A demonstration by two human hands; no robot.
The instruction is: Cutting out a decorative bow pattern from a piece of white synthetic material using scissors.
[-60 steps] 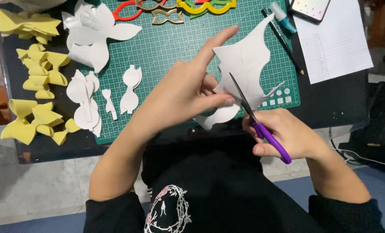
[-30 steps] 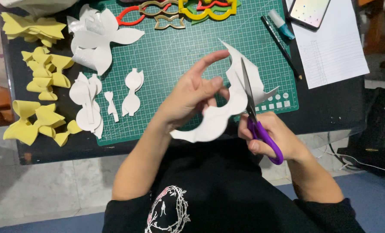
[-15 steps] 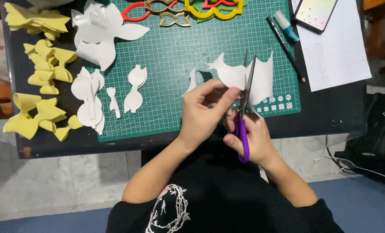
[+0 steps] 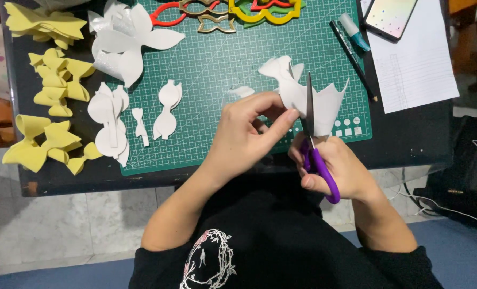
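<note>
- A phone [image 4: 391, 17] is laid at the top right, on a white lined sheet [image 4: 417, 64]; its rectangular screen is lit pale, with pastel tints and small dots.
- No packages, labels or signs are seen.

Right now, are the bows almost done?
Partly. Yellow bows sit finished at the mat's left, and white cut pieces lie on it. The left hand holds a white sheet while the right hand works purple scissors. That sheet is uncut in parts.
</note>
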